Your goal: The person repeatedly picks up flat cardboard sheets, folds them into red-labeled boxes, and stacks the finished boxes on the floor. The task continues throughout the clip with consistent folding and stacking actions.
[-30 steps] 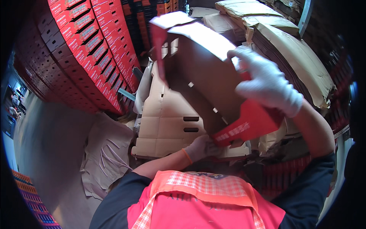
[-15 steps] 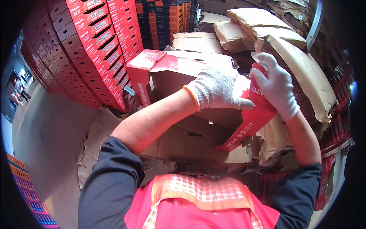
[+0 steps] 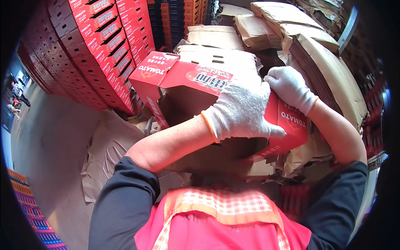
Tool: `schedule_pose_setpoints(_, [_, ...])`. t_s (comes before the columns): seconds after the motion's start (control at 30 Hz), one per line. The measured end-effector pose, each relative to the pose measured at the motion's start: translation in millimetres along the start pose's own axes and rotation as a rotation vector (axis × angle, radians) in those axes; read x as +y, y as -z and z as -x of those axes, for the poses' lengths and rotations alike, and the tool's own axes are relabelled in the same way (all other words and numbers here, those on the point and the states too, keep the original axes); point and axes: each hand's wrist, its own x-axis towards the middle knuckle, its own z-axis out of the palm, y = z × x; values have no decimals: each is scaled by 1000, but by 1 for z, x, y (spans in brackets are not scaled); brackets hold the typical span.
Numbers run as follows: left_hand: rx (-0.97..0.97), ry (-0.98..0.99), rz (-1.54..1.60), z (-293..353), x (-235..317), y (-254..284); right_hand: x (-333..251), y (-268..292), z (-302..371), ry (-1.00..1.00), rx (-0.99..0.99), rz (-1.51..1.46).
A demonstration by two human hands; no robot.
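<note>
A red printed cardboard box [image 3: 187, 71] with a brown inside stands half-folded before me. Both my hands wear white knit gloves and are at its right end. My left hand [image 3: 241, 108] grips the box near its right corner, thumb stretched along the red end panel [image 3: 293, 125] and fingers partly hidden. Curled over the far right corner, beside the left fingertips, is my right hand [image 3: 289, 85]. White box board [image 3: 216, 60] with slots shows just behind the red side. My left hand and forearm cover part of the box's inside.
Tall stacks of red boxes [image 3: 100, 46] rise at the left. Brown paper-wrapped bundles [image 3: 287, 25] lie behind and at the right. Crumpled brown paper [image 3: 100, 162] covers floor at left. Dark and orange crates [image 3: 179, 21] stand at the back, colourful stacks [image 3: 35, 208] at lower left.
The box's red printed side has tipped into view. My right hand has moved from the end panel to the far corner, its fingers now curled over. My left hand shifted slightly nearer.
</note>
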Motion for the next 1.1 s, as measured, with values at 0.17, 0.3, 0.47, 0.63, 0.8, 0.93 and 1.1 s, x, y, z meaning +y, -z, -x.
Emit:
schedule_pose_setpoints(0.17, [258,82,457,0,-17,-1,-10,0,1,89,88,-346])
schedule_pose_setpoints(0.3, [414,81,1443,17,-41,5,-49,5,18,398,67,-125])
schedule_pose_setpoints(0.47, [307,3,345,127,-34,42,12,18,8,-33,53,-602])
schedule_pose_setpoints(0.63, [489,116,490,166,-6,72,105,-82,46,-224,72,-1313])
schedule_pose_setpoints(0.8, [-324,-81,60,77,20,58,89,-247,115,-831,-71,-688])
schedule_pose_setpoints(0.93, [-285,-204,75,18,38,18,114,-177,104,-338,434,-911])
schedule_pose_setpoints(1.1, [236,-218,213,-3,64,-52,76,-11,107,-76,847,-1112])
